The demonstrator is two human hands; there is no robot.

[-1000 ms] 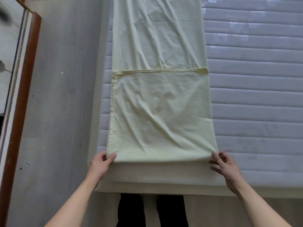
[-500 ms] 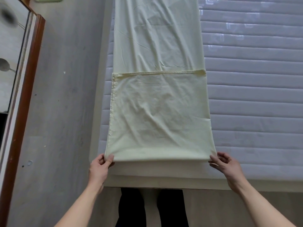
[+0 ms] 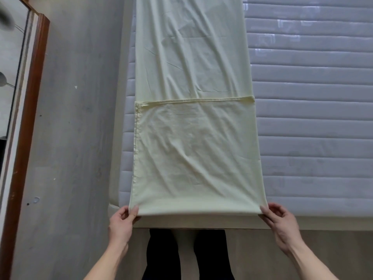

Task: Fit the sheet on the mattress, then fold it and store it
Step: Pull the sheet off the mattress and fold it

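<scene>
Beside the mattress (image 3: 314, 122), on its left, we list bare grey floor (image 3: 76, 138) and, beyond that, a wood-framed mirror (image 3: 26, 110); our dark trouser legs (image 3: 161, 257) stand against the mattress's near edge, and its quilted top lies uncovered to the right. The sheet (image 3: 193, 150), pale yellow, creased and folded into a long strip with a hemmed edge across its middle, lies along the mattress's left side. Our left hand (image 3: 121, 223) and right hand (image 3: 282, 225) each pinch one near corner, grip clamped on cloth at the mattress's near edge.
</scene>
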